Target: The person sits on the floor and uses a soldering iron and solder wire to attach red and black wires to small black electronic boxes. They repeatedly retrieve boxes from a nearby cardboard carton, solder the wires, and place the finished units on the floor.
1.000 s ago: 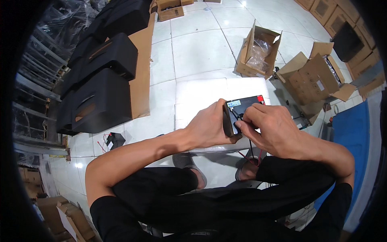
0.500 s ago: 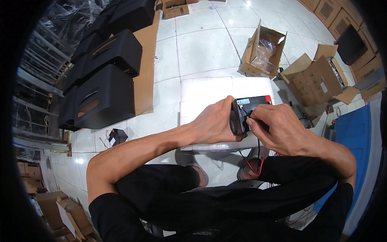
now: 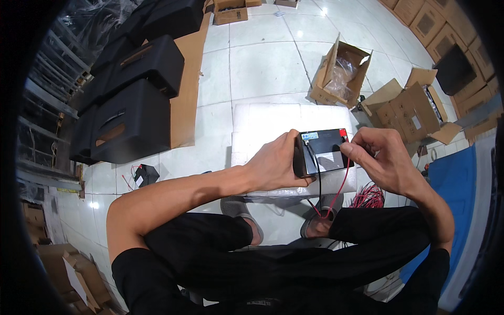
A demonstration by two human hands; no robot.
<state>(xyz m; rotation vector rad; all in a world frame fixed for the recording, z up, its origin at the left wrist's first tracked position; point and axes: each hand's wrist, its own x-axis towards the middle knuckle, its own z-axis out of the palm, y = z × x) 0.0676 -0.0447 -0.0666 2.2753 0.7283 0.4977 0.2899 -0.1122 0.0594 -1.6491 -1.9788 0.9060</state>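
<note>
Black, glossy, boxy battery (image 3: 328, 143) held in left hand (image 3: 274, 164), right hand (image 3: 387, 158) narrow at thin red wire (image 3: 345, 179), grip unclear

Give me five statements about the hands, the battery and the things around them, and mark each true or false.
1. The left hand grips one side of the battery. True.
2. The right hand is at the black wire. False: its fingertips are at the battery's red corner, by the red wire; the black wire is on the battery's left part.
3. A white block lies beneath the battery. True.
4. The open box with clear plastic in it stands on the left. False: that box stands ahead and to the right.
5. A small black block with red wires lies on the floor at the left. True.
</note>
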